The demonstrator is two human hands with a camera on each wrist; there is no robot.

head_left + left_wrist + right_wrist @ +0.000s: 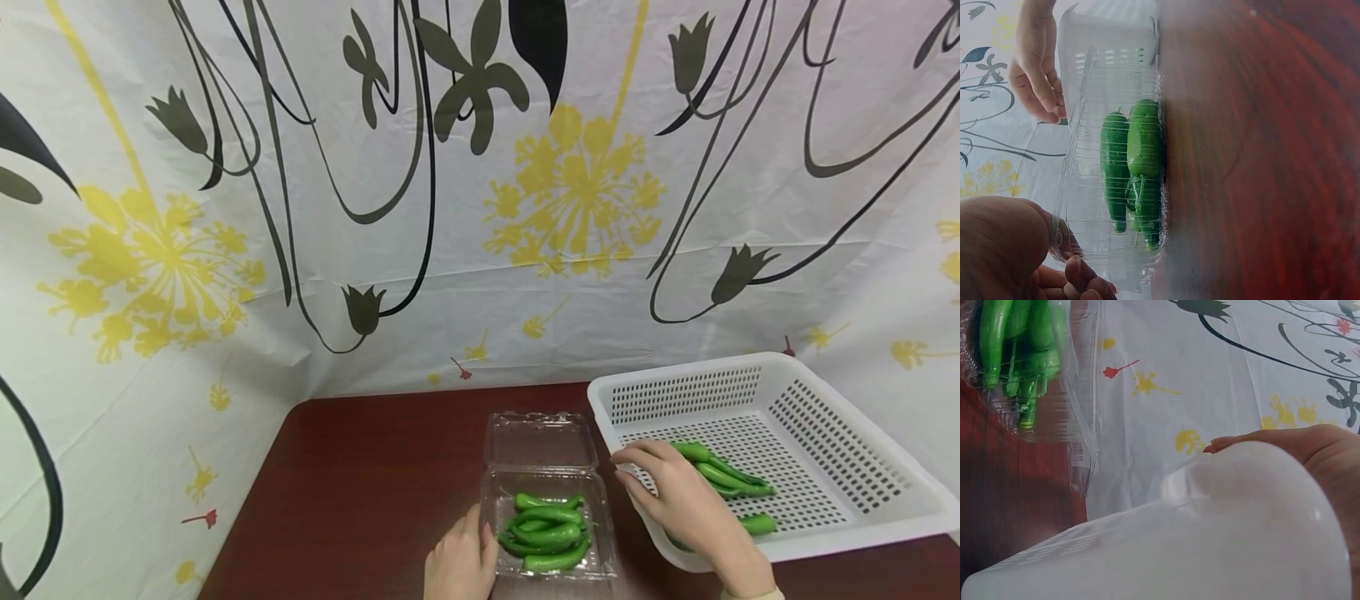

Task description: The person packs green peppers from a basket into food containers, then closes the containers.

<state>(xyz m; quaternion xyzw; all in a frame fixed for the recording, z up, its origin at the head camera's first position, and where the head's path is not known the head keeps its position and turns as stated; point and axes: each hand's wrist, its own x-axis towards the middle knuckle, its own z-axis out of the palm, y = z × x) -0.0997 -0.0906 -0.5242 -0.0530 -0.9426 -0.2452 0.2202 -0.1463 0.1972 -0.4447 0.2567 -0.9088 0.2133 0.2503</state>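
Observation:
A clear plastic clamshell box point(609, 533) stands on the table with its lid point(542, 442) folded back, holding several green peppers point(547, 533). At its left side, my left hand point(459, 560) grips the wall, with thumb and fingers around the near corner in the left wrist view point(1010, 250). Over the left rim of a white slotted basket point(862, 546) hovers my right hand point(686, 500), its fingers loosely bent and nothing in them. Inside the basket lie more green peppers point(731, 479), partly hidden by that hand.
Under everything is a dark red wooden table point(360, 492). A white sheet point(465, 225) printed with flowers hangs behind it and along the sides. The basket stands close on the box's right, with a narrow strip of table between them.

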